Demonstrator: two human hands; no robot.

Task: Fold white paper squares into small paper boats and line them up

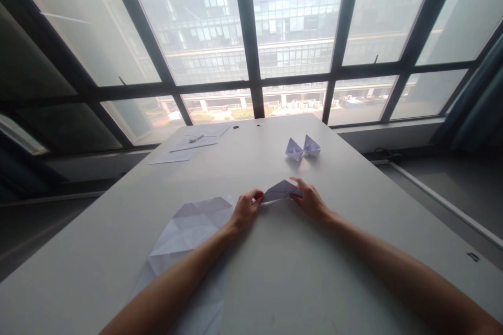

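Observation:
Between my two hands a folded piece of white paper (281,190), peaked in the middle, is held just over the white table. My left hand (247,208) pinches its left corner between thumb and fingers. At its right end, my right hand (310,199) grips the paper with the thumb below and the fingers at the upper edge. Beyond the right hand stand two folded paper boats (303,147), side by side with their tips close together. A large creased sheet of paper (184,238) lies flat under and beside my left forearm, which covers part of it.
Several flat paper sheets (184,147) lie at the table's far left, with a small pen-like item (196,138) on top. The white table (98,251) runs up to tall framed windows (291,15). A small dark object (473,257) sits near the right edge.

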